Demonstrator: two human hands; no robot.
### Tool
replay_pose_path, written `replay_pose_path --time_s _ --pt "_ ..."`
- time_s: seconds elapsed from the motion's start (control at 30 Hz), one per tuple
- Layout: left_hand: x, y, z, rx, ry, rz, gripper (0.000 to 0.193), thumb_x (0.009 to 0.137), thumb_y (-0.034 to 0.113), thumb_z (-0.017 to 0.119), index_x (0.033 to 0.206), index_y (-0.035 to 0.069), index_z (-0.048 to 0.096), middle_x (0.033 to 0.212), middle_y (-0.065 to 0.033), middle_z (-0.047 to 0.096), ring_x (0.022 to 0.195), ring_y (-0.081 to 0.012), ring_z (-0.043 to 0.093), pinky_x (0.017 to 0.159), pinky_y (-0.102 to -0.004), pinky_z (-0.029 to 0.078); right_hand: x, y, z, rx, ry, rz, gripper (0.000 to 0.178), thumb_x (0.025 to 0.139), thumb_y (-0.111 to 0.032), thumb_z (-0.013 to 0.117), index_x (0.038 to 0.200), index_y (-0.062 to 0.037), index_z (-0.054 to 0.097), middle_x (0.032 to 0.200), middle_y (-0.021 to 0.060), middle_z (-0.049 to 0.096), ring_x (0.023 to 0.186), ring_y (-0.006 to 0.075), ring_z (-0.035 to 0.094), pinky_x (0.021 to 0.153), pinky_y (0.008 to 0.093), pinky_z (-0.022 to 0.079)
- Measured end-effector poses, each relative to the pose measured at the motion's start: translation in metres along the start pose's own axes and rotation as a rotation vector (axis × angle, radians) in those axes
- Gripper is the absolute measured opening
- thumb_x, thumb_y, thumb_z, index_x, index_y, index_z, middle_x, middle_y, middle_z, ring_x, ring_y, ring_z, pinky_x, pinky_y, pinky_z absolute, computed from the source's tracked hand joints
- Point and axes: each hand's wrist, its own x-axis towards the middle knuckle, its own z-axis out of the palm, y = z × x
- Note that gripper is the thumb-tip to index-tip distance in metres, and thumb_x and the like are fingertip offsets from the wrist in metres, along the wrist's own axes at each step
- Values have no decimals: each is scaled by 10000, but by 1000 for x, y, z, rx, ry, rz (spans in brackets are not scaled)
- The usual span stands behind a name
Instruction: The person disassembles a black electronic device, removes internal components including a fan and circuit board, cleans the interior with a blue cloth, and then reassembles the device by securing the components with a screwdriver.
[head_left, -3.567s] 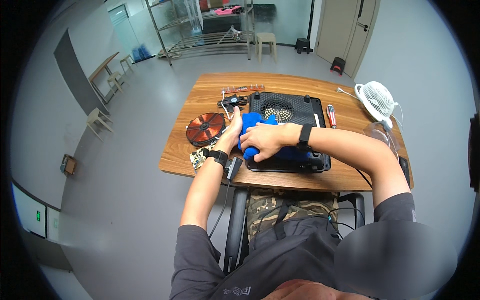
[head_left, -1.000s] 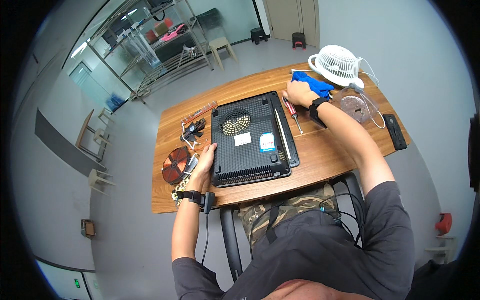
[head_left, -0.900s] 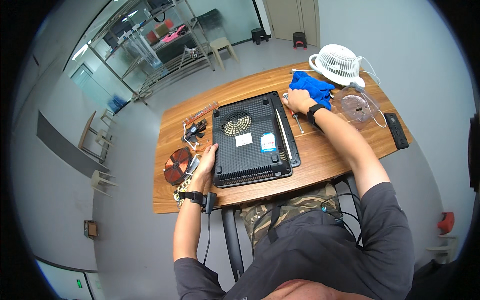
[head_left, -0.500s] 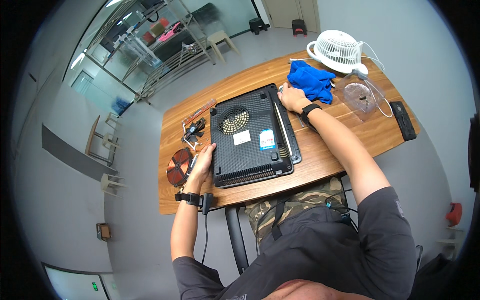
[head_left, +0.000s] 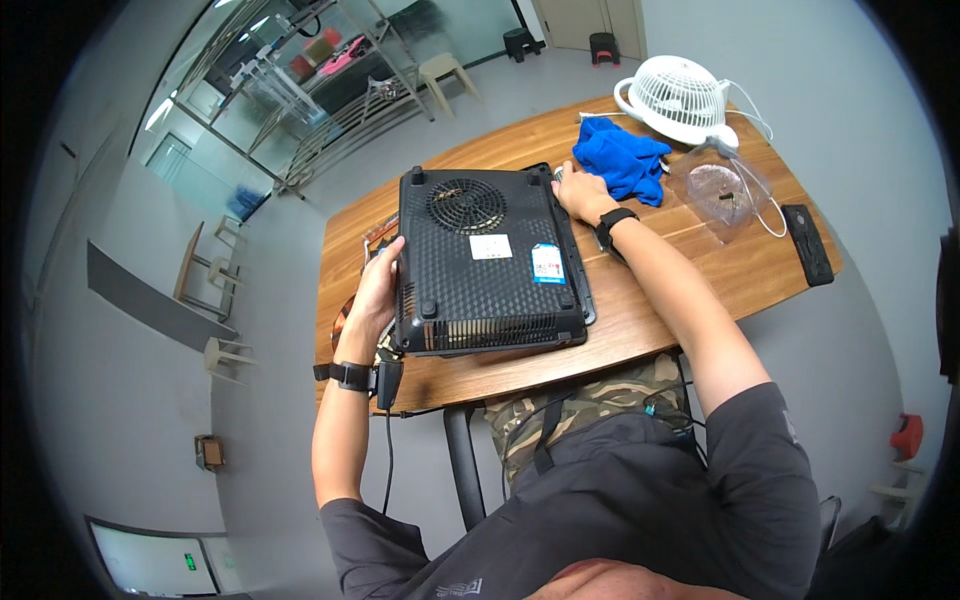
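The black bottom cover (head_left: 470, 285), like that of an induction cooker, has a round fan grille, small feet and two stickers. My left hand (head_left: 377, 282) grips its left edge, which is raised off the table. Under its right side shows a black flat panel (head_left: 586, 300) with a rim. At that panel's far right corner, my right hand (head_left: 582, 195) has its fingers closed together; something small and pale shows at the fingertips, too small to name. Partly hidden behind my left hand lie a copper coil (head_left: 341, 318) and an orange-brown strip-shaped part (head_left: 381, 231).
On the wooden table (head_left: 640, 310) a blue cloth (head_left: 620, 160) lies beyond my right hand. Further right are a white fan (head_left: 675, 100) with a cord, a clear plastic piece (head_left: 722, 190) and a long black object (head_left: 808, 245). A metal shelf (head_left: 330, 130) stands behind.
My left hand has raised the cover's left side and shifted it left, over the small fan and part of the coil. My right hand stays at the far right corner.
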Motion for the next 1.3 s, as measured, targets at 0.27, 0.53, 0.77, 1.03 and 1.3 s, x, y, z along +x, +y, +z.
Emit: replay_pose_path --time_s 0.27,0.53,0.77,1.03,1.3 --pt "6 19 25 18 -31 117 267 1065 267 563 1102 27 675 996 -51 734 809 -127 693 731 -273 591 2 1 3 20 -2 26 503 1009 -440 532 1275 -13 505 1126 259 703 1051 396 704 882 486 563" --pt "17 3 11 103 57 183 342 1098 304 490 1061 26 685 928 -34 727 752 -112 658 705 -273 551 0 -2 4 33 2 22 518 1004 -450 540 1282 -14 503 1118 256 706 1048 394 705 881 487 559" --pt "21 -4 -2 253 126 251 400 1114 310 435 1056 5 686 904 -36 713 756 -108 638 721 -270 526 0 0 4 33 19 10 516 1006 -445 546 1271 -4 505 1113 254 707 1046 394 705 882 481 560" --pt "7 61 20 385 168 442 418 1100 320 489 1010 -31 699 860 -16 694 718 -85 598 686 -278 504 0 -1 4 7 23 8 521 1012 -444 537 1276 4 502 1113 265 702 1035 388 709 881 473 563" --pt "-30 151 82 565 100 376 235 1008 230 658 953 1 673 833 -41 698 627 -99 648 560 -254 534 0 2 3 7 3 8 522 1020 -437 525 1291 7 490 1113 267 697 1037 393 707 876 472 562"
